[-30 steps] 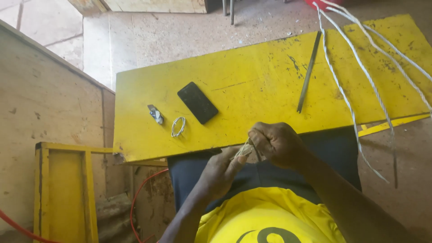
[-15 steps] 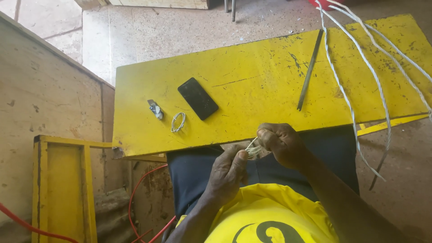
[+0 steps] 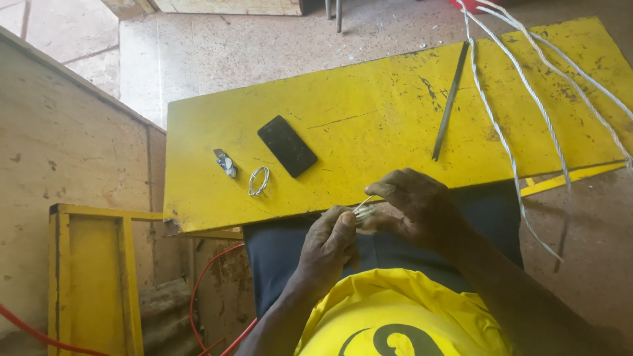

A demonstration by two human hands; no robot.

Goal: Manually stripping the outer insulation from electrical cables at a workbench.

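I see a scuffed yellow board [image 3: 369, 118], a black slab phone [image 3: 286, 146], a small wire ring [image 3: 258, 180], a dark metal rod [image 3: 450, 100], twisted white cables [image 3: 521, 79], a red cord [image 3: 198, 296]

Painted board showing wear, with metal and wire lying on it

The yellow board [image 3: 369, 118] is wearing matt paint, scratched and scuffed dark in places. On it are lying a glossy black phone [image 3: 286, 146], a shiny metal wire ring [image 3: 258, 180], a small metal clip [image 3: 225, 163] and a dull dark metal rod [image 3: 450, 101]. 2 pale twisted cords [image 3: 527, 92] are looking smooth. The floor [image 3: 231, 53] is showing rough, speckled stone; the yellow shirt [image 3: 409, 316] is looking like soft cloth.
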